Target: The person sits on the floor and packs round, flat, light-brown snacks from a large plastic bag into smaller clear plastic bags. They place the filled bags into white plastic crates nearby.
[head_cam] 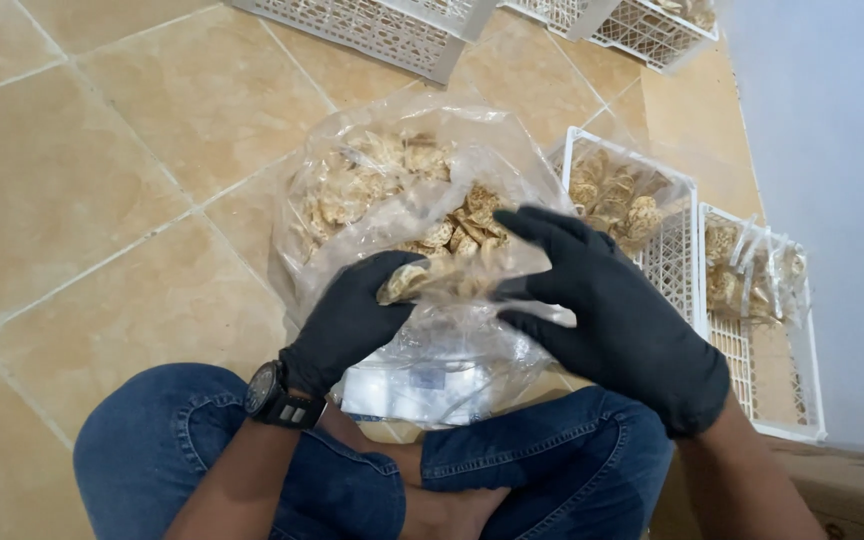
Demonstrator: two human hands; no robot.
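The person sits cross-legged on the tan tiled floor (82, 170), a large clear bag of pale crackers (382, 190) propped before the knees. The left hand (352, 320), black-gloved, is closed on a cracker (404, 281) together with a fold of plastic, while the right hand (617, 315) rests half-open against the bag's side, fingers spread. Small filled packets (752, 275) already stand in the white crate (752, 380) to the right, perhaps a dozen; the big bag remains largely full. More white crates (392, 30) line the wall (832, 150).
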